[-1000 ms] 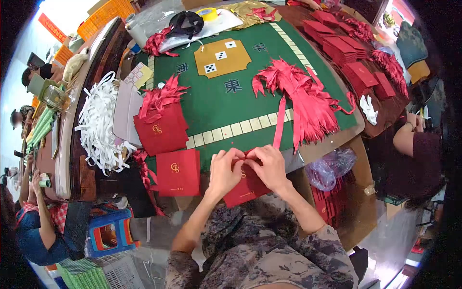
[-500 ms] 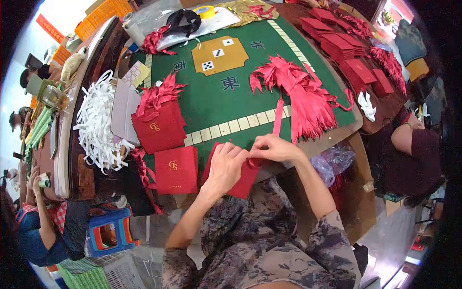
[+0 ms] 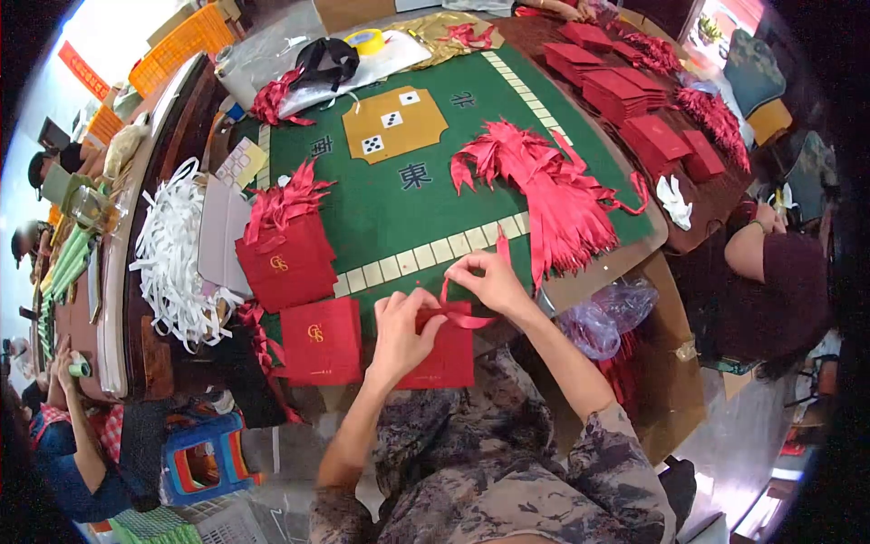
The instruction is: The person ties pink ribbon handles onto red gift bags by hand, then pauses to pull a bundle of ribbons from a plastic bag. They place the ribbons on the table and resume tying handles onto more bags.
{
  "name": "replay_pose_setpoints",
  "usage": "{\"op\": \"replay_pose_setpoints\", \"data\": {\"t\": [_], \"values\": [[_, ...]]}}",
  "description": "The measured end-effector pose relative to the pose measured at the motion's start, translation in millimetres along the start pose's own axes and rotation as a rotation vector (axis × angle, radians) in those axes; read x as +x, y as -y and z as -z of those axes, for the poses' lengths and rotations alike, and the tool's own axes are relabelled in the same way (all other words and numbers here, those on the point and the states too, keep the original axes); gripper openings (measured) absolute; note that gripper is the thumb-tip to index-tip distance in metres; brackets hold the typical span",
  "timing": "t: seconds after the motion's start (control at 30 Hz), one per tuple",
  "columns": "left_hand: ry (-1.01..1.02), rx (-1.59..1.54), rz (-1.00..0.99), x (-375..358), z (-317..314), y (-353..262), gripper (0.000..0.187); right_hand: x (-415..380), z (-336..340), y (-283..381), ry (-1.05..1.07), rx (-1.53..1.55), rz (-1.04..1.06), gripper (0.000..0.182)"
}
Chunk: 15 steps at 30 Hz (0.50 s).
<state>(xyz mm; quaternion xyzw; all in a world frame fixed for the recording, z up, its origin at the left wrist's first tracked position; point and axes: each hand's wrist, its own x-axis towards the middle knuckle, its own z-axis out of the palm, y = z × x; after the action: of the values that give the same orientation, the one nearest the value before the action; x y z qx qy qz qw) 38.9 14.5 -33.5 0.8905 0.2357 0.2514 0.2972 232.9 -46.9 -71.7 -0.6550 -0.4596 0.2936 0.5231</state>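
Observation:
A flat red piece point(image 3: 446, 358), looking like a small gift bag, lies at the table's front edge. Over its upper left part rests my left hand point(image 3: 403, 331), fingers closed on the red ribbon point(image 3: 469, 321) near the top edge. Slightly higher and to the right, my right hand point(image 3: 489, 279) pinches a raised length of that ribbon between thumb and fingertips. Another red bag with gold letters point(image 3: 319, 340) lies flat left of my left hand. Behind it is a stack of similar bags point(image 3: 285, 263) with bunched red ribbons point(image 3: 288, 204) on top.
A large bundle of cut red ribbons point(image 3: 553, 204) lies on the green mat point(image 3: 390, 204) beyond my right hand. White ribbons point(image 3: 172, 254) fill the left side. More red bags point(image 3: 625, 95) cover the brown table at right, where another person point(image 3: 770, 290) sits.
My right hand has lifted away from my left, drawing up a ribbon loop. My left hand has shifted left, and the bag's ribbon is more exposed. The camera view has shifted slightly.

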Motion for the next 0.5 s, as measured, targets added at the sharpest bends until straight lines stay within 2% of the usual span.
{"op": "replay_pose_setpoints", "data": {"t": [0.07,0.13,0.2,0.27,0.4,0.47,0.5], "values": [[0.003,0.094,0.164,-4.1,-2.9,10.6,0.022,-6.1,10.8,3.1,-0.023,-0.066,0.014,0.024],[-0.017,0.101,0.194,-5.5,-6.4,23.3,0.023,-8.6,24.1,2.0,-0.228,-0.264,-0.009,0.024],[-0.034,0.077,0.244,-8.3,-10.4,33.3,0.024,-4.2,37.6,-4.4,-0.397,-0.339,0.002,0.026],[-0.043,0.086,0.252,-1.6,-10.9,26.1,0.026,4.8,48.1,-16.9,-0.424,-0.609,0.028,0.022],[-0.028,0.087,0.289,8.1,-19.4,17.2,0.024,20.3,48.8,-26.9,-0.413,-0.742,-0.011,0.021],[-0.031,0.055,0.222,9.4,-19.7,18.4,0.022,26.0,49.4,-42.7,-0.412,-0.756,0.068,0.022],[-0.094,0.088,0.162,6.6,-17.0,20.7,0.021,25.6,49.7,-37.7,-0.415,-0.786,0.099,0.019]]}}
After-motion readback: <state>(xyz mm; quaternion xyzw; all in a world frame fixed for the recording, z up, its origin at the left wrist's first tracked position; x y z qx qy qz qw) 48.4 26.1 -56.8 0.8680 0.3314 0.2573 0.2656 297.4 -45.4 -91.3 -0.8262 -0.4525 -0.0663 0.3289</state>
